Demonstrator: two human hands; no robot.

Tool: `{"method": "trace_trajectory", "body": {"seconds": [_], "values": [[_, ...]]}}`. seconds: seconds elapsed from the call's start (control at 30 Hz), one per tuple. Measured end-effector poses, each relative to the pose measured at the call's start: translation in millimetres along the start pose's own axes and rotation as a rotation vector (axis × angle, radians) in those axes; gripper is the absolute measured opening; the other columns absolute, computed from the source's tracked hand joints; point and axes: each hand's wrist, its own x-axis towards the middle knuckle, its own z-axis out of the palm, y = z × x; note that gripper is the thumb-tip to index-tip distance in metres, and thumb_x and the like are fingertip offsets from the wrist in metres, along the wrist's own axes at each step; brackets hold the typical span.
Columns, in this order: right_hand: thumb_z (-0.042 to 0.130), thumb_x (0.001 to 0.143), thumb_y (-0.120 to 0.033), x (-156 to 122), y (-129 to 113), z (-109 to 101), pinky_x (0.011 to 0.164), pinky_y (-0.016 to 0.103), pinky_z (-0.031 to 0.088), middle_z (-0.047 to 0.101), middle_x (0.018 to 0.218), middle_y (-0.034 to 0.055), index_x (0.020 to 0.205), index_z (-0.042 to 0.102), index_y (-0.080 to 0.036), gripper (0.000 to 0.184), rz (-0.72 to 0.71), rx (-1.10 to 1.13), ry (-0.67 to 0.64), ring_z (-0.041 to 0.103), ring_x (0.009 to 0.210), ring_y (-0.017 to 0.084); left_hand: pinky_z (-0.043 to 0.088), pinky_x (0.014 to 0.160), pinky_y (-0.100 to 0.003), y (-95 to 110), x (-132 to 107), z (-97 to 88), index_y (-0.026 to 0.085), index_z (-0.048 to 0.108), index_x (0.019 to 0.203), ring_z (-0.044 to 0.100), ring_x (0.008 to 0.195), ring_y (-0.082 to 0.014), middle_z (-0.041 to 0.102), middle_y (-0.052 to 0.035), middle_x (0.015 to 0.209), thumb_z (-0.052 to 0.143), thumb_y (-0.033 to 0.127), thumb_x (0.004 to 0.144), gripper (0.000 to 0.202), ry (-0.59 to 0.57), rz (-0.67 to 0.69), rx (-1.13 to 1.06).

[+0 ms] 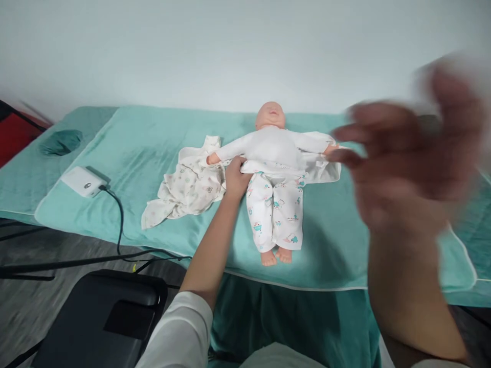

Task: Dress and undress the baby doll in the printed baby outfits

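A baby doll point(270, 116) lies on its back, arms spread, in a white long-sleeved top point(274, 145) and white printed pants point(274, 209). My left hand point(237, 179) is closed at the doll's waist, at the left end of the pants' white waistband; some of its fingers are hidden. My right hand point(406, 158) is raised close to the camera, right of the doll. It is blurred by motion, with fingers apart and nothing visible in them. A crumpled printed baby garment point(192, 186) spreads out left of the doll, and white cloth point(322, 171) shows under its other arm.
The teal padded bed cover point(141, 133) has a face hole point(63, 142) at the far left. A white power bank point(85, 181) with a black cable point(118, 209) rests on it. A black chair point(99, 317) stands in front, and a pale wall point(230, 51) rises behind.
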Motion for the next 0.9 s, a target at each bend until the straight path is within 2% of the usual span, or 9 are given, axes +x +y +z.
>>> {"method": "trace_trajectory", "body": {"seconds": [0.07, 0.13, 0.17, 0.23, 0.33, 0.43, 0.57, 0.73, 0.9], "values": [[0.064, 0.096, -0.05, -3, 39, 31, 0.099, 0.051, 0.057, 0.059, 0.136, 0.0042, 0.145, 0.044, -0.038, 0.054, 0.043, -0.05, -0.08, 0.06, 0.124, 0.028, 0.044, 0.075, -0.03, 1, -2, -1.1, 0.021, 0.058, 0.083, 0.059, 0.081, -0.02, 0.063, 0.0004, 0.081, 0.066, 0.027, 0.07, 0.016, 0.014, 0.019, 0.012], [0.061, 0.096, -0.053, -10, 83, 56, 0.103, 0.057, 0.051, 0.061, 0.128, 0.0131, 0.134, 0.054, -0.022, 0.049, 0.091, -0.318, -0.066, 0.058, 0.123, 0.033, 0.043, 0.075, -0.031, 1, -5, -2.5, 0.021, 0.056, 0.081, 0.058, 0.08, -0.0201, 0.062, 0.0001, 0.08, 0.066, 0.027, 0.07, 0.015, 0.027, 0.044, 0.023], [0.061, 0.095, -0.054, -15, 101, 64, 0.105, 0.06, 0.046, 0.06, 0.126, 0.0166, 0.127, 0.058, -0.017, 0.049, 0.103, -0.447, -0.085, 0.054, 0.124, 0.036, 0.043, 0.074, -0.031, 1, -7, -3.5, 0.022, 0.055, 0.08, 0.057, 0.079, -0.0197, 0.061, 0.0003, 0.079, 0.065, 0.027, 0.071, 0.015, 0.035, 0.061, 0.023], [0.063, 0.093, -0.055, -25, 124, 72, 0.106, 0.058, 0.045, 0.058, 0.124, 0.0176, 0.121, 0.06, -0.016, 0.048, 0.118, -0.604, -0.012, 0.052, 0.122, 0.036, 0.042, 0.071, -0.03, 1, -13, -5.9, 0.022, 0.052, 0.076, 0.054, 0.074, -0.0185, 0.057, 0.0011, 0.075, 0.064, 0.027, 0.073, 0.013, 0.05, 0.118, 0.014], [0.063, 0.093, -0.057, -40, 129, 70, 0.098, 0.051, 0.048, 0.058, 0.112, 0.0143, 0.109, 0.059, -0.018, 0.042, 0.113, -0.676, 0.097, 0.053, 0.111, 0.033, 0.043, 0.072, -0.031, 0, -21, -10.4, 0.023, 0.05, 0.074, 0.054, 0.075, -0.0185, 0.055, 0.0001, 0.076, 0.062, 0.027, 0.078, 0.013, 0.048, 0.242, -0.006], [0.059, 0.095, -0.057, -50, 124, 65, 0.089, 0.045, 0.048, 0.058, 0.1, 0.0095, 0.098, 0.056, -0.021, 0.035, 0.13, -0.643, 0.079, 0.055, 0.099, 0.029, 0.046, 0.079, -0.033, 0, -25, -14.5, 0.023, 0.052, 0.076, 0.057, 0.085, -0.0203, 0.06, -0.0037, 0.087, 0.06, 0.024, 0.081, 0.009, 0.009, 0.291, -0.024], [0.061, 0.094, -0.054, -64, 126, 61, 0.076, 0.036, 0.044, 0.057, 0.09, 0.0034, 0.093, 0.053, -0.023, 0.032, 0.223, -0.503, 0.024, 0.055, 0.083, 0.022, 0.048, 0.081, -0.034, 1, -23, -16.3, 0.023, 0.051, 0.074, 0.059, 0.09, -0.0206, 0.062, -0.005, 0.093, 0.059, 0.019, 0.079, 0.01, 0.005, 0.246, -0.085], [0.061, 0.093, -0.051, -83, 127, 58, 0.066, 0.031, 0.038, 0.049, 0.076, -0.0028, 0.085, 0.049, -0.023, 0.032, 0.389, -0.265, -0.057, 0.046, 0.07, 0.016, 0.045, 0.073, -0.031, 4, -20, -16.2, 0.022, 0.05, 0.07, 0.057, 0.078, -0.0171, 0.061, -0.0013, 0.082, 0.06, 0.016, 0.074, 0.012, -0.04, 0.225, -0.25], [0.061, 0.092, -0.053, -71, 135, 61, 0.073, 0.033, 0.039, 0.049, 0.083, -0.0005, 0.082, 0.049, -0.023, 0.033, 0.304, -0.282, -0.019, 0.046, 0.078, 0.018, 0.042, 0.066, -0.029, 12, -39, -27.4, 0.021, 0.046, 0.061, 0.052, 0.069, -0.0153, 0.057, 0.0005, 0.071, 0.061, 0.029, 0.077, 0.023, -0.134, 0.062, -0.325]]}}
